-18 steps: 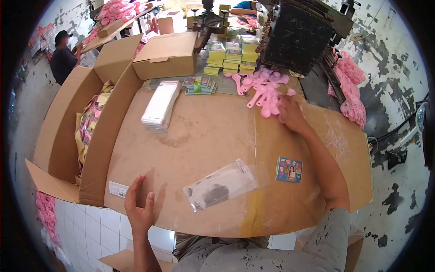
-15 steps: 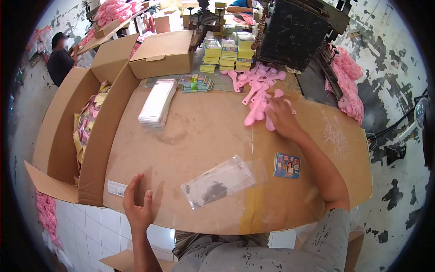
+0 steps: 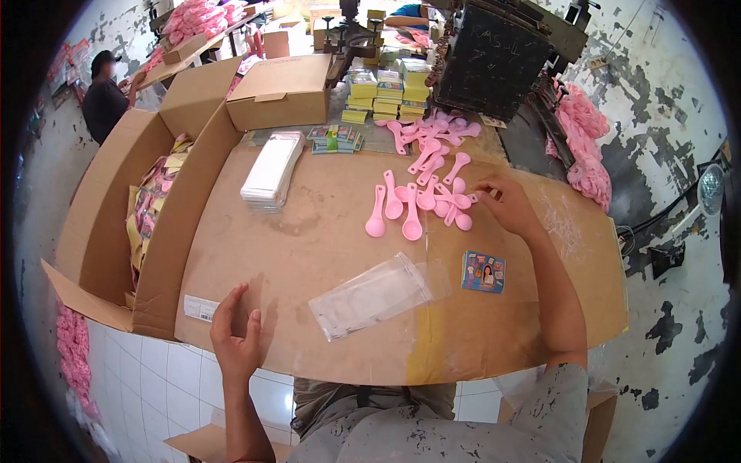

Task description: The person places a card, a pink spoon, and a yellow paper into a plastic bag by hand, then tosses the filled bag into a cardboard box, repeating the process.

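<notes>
My right hand (image 3: 509, 204) is at the right edge of a loose group of pink plastic measuring spoons (image 3: 412, 224). Its thumb and fingertips close on the handle end of one pink measuring spoon (image 3: 462, 201), whose bowl lies among the others. More pink spoons (image 3: 444, 127) are heaped behind this group. My left hand (image 3: 236, 332) is held open and empty above the table's front left edge, fingers outstretched. Between my hands a clear plastic bag (image 3: 370, 297) lies flat and slanted. Right of it sits a small stack of blue printed cards (image 3: 484, 272).
A stack of white packets (image 3: 272, 171) and banded cards (image 3: 334, 140) lie toward the back. An open carton (image 3: 174, 239) stands left, a closed box (image 3: 279, 104) behind it. A dark machine (image 3: 490, 65) stands at the back right. Another person (image 3: 106, 100) sits far left.
The bunched pink spoons have spread out leftward and toward me over the cardboard. My right hand has drawn slightly right, away from the middle of them. My left hand has barely moved.
</notes>
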Tool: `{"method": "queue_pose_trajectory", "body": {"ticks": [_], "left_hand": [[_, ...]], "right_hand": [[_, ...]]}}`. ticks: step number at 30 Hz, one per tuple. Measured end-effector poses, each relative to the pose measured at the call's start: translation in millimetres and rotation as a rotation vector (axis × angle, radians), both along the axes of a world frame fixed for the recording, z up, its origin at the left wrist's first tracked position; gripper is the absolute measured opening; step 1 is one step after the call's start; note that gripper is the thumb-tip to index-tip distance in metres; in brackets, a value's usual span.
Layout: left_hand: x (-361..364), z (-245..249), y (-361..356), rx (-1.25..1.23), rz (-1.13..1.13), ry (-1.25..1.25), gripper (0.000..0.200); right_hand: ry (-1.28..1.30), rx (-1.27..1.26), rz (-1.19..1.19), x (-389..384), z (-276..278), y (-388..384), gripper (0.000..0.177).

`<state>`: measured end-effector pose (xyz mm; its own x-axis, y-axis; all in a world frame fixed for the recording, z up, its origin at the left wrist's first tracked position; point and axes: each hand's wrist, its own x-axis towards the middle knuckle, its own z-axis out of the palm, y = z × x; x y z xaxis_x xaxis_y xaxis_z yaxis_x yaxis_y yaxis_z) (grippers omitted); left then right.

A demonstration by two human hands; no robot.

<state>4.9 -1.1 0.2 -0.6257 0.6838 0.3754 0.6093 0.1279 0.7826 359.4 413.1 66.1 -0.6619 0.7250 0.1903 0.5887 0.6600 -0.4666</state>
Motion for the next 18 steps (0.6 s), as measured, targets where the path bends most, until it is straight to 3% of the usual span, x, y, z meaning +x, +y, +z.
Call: {"method": "queue_pose_trajectory", "body": {"ticks": [3, 5, 7, 8, 9, 10, 13, 15, 18], "left_hand": [[-0.9, -1.3, -2.0, 0.009, -0.003, -0.01, 0.047], [-0.1, -0.4, -1.8, 0.023, -0.002, -0.025, 0.046], [-1.7, 1.0, -2.5, 0.008, -0.009, -0.002, 0.045], [-2.0, 1.2, -3.5, 0.001, -0.014, 0.009, 0.045], [-1.3, 0.0, -4.4, 0.002, -0.015, 0.009, 0.044], [-0.4, -1.6, -4.7, 0.005, -0.014, 0.009, 0.044], [-5.9, -3.7, -4.0, 0.029, -0.03, -0.014, 0.044], [-3.7, -3.4, -5.0, 0.02, -0.03, -0.041, 0.045], [-2.7, 7.1, 1.2, -0.049, -0.025, -0.007, 0.047]], "right_hand": [[0.229, -0.205, -0.097, 19.9, 2.5, 11.8, 0.036], [0.486, -0.331, 0.096, 56.5, 20.4, 30.6, 0.043], [0.89, -0.711, 0.248, 111.0, 28.8, 61.3, 0.047], [0.566, -0.378, 0.027, 150.7, 6.0, 93.2, 0.048], [-0.027, 0.074, -0.26, 189.9, -16.5, 124.7, 0.05], [-0.43, 0.301, -0.457, 228.4, -38.7, 155.5, 0.051], [-0.544, 0.961, -0.671, 222.1, -21.3, 97.0, 0.054], [-0.051, 0.398, -0.559, 192.8, 32.9, 51.3, 0.057], [0.693, -0.514, -0.206, 220.1, 42.8, 50.3, 0.062]]}}
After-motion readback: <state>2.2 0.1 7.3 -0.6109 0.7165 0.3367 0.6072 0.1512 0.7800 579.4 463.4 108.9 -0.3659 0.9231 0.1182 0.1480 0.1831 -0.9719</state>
